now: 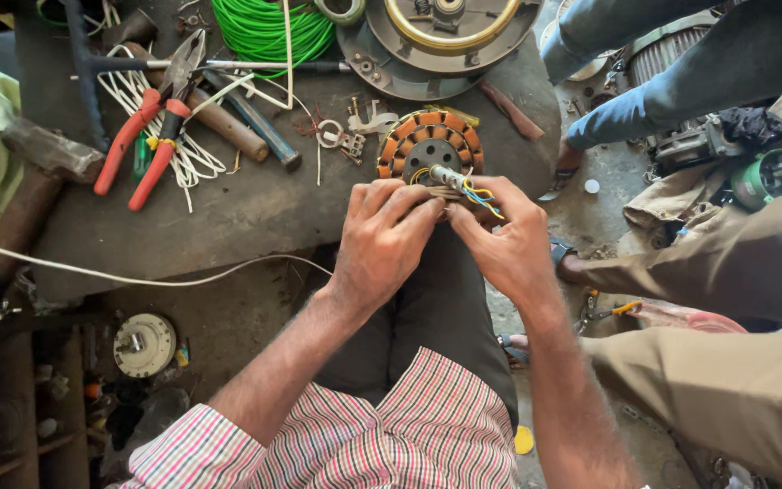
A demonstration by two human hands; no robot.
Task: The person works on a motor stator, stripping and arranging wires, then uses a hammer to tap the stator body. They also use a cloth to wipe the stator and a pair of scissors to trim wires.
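**A:** What are the hands doing here?

**B:** Both are curled in tight. The left hand [380,237] and right hand [505,243] meet fingertip to fingertip, pinching the bundle of wires [465,188] (yellow and blue strands, pale sleeve) coming off the stator [430,145].

**A:** And the stator itself?

**B:** Round, copper-orange coils around a dark hub with holes. It sits at the near edge of the dark worktop [246,213], just above the fingers. Red-handled pliers [151,127] lie well off to the left, green wire coil [269,27] at the back.
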